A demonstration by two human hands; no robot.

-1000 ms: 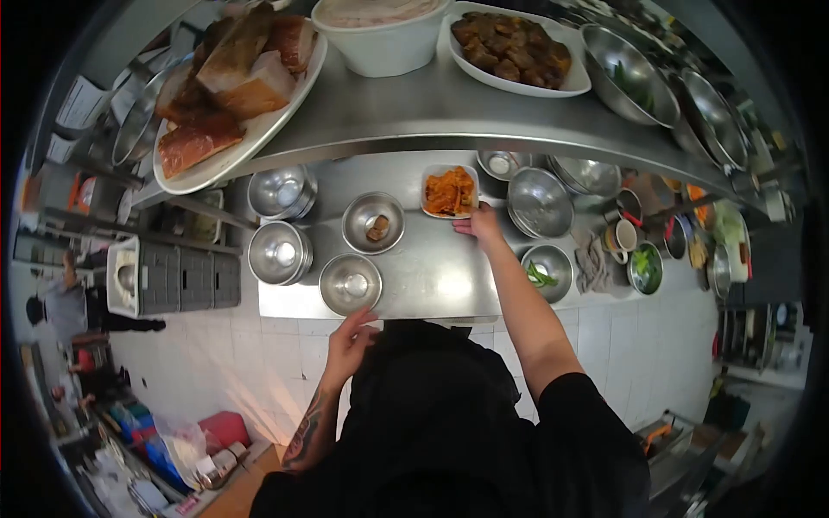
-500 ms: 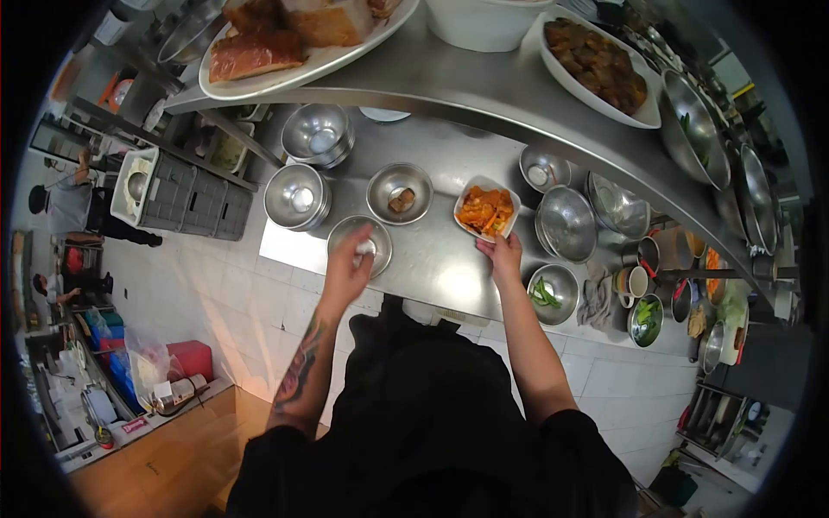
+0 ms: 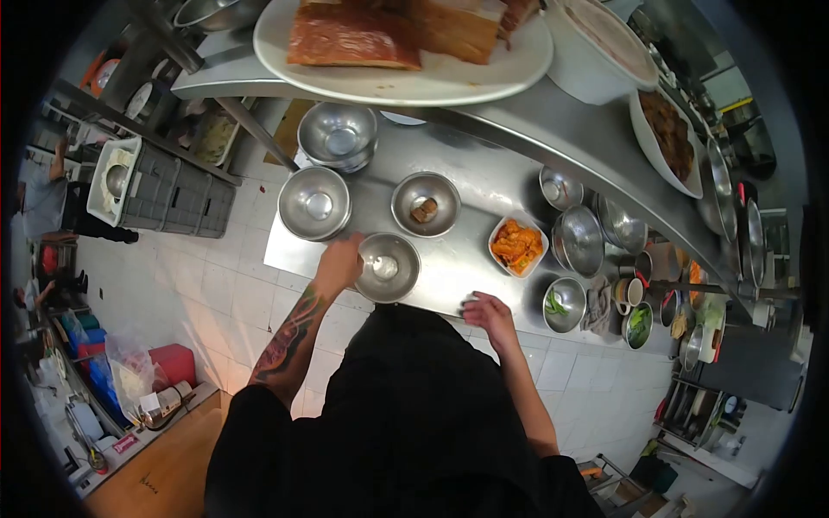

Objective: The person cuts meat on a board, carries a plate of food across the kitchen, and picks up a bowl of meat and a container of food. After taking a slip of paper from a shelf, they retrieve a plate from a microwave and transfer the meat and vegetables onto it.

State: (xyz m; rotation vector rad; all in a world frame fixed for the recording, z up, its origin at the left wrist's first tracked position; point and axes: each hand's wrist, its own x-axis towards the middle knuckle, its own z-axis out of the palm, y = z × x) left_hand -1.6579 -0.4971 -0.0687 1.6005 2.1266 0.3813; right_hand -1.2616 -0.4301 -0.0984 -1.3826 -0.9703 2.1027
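Near the table's front edge, my left hand (image 3: 341, 263) is closed at the left rim of a metal bowl (image 3: 399, 281), its fingertips partly hidden. My right hand (image 3: 490, 318) hangs by the front edge with fingers apart and nothing in them. Beyond it on the table stands a white dish (image 3: 516, 271) filled with orange food (image 3: 517, 246). Behind the bowl at my left hand, another metal bowl (image 3: 438, 192) contains brown pieces (image 3: 424, 210).
Stacked metal bowls (image 3: 314, 204) stand at the left. To the right are more bowls, one with green vegetables (image 3: 554, 302), and a grey cloth (image 3: 598, 307). Overhead, a metal shelf (image 3: 484, 123) bears a meat platter (image 3: 371, 89). People (image 3: 52, 203) are at far left.
My right hand has let go of the white dish and drawn back toward me. My left hand has moved from over the bowl to its left rim. The view has shifted.
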